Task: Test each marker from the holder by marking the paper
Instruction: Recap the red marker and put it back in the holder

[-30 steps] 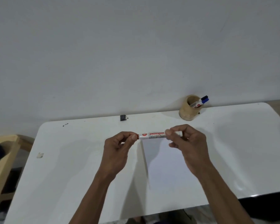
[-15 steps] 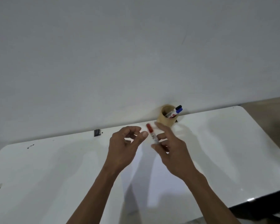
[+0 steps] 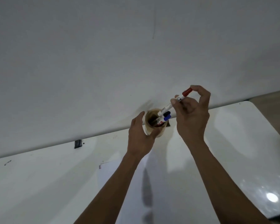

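over the holder [image 3: 153, 126], right hand [image 3: 191, 113] pinches red marker [image 3: 174, 102] slanted, cap up-right; left hand [image 3: 139, 136] cups holder.

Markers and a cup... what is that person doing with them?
The right hand holds a red-capped marker slanted, its lower end at the mouth of the wooden holder. The left hand cups the holder's side. A blue-capped marker and a black-capped one sit inside. The paper on the white table shows small marks at its corner.
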### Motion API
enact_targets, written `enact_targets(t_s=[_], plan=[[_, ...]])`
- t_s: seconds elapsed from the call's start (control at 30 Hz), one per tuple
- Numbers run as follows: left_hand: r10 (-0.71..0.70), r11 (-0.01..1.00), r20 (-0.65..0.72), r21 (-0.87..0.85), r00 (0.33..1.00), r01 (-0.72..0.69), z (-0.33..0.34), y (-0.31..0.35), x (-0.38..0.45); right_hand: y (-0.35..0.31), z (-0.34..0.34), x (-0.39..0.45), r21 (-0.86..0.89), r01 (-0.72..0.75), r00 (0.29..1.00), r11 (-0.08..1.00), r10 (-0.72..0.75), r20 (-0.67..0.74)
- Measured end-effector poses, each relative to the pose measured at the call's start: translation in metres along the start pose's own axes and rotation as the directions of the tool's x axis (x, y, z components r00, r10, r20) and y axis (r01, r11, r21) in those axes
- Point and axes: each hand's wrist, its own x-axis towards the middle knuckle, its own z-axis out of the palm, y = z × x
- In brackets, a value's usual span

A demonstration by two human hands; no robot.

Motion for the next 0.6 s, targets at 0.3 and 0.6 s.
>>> enact_targets(t_s=[0.3, 0.6], plan=[[0.123, 0.992, -0.037, -0.002, 0.992, -0.123, 0.012, 0.001, 0.008, 0.048, 0.015, 0.0, -0.055, -0.099, 0.993, 0.994, 0.102, 0.065], [0.142, 0.988, -0.049, -0.052, 0.989, -0.144, 0.017, -0.015, 0.013, 0.059, 0.021, -0.005, -0.206, -0.072, 0.994, 0.976, 0.088, 0.069]])
